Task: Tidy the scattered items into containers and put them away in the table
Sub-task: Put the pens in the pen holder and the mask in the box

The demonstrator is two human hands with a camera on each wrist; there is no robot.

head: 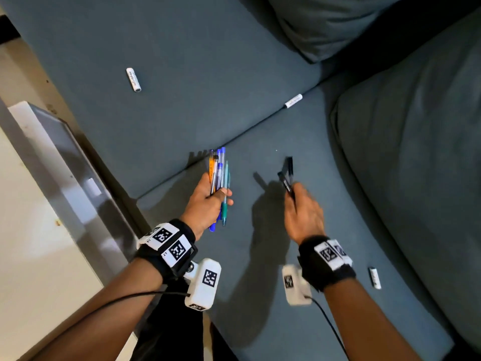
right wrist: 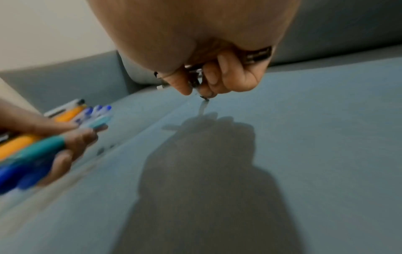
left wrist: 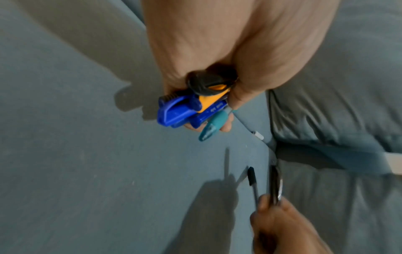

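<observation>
My left hand (head: 208, 204) grips a bundle of pens (head: 218, 175), blue, orange and teal, over the grey sofa seat (head: 338, 230). The same bundle of pens (left wrist: 191, 110) shows end-on in the left wrist view, and its long side (right wrist: 71, 118) shows in the right wrist view. My right hand (head: 302, 212) holds two black pens (head: 287, 175), which point away from me; they appear as black pens (left wrist: 263, 183) beside the seam. Three white batteries lie loose on the sofa: one (head: 133, 80) far left, one (head: 293, 101) on the seam, one (head: 374, 278) near my right wrist.
A grey back cushion (head: 416, 152) fills the right side, and another cushion (head: 325, 22) lies at the top. A white table (head: 39, 204) with a grey panel stands to the left of the sofa.
</observation>
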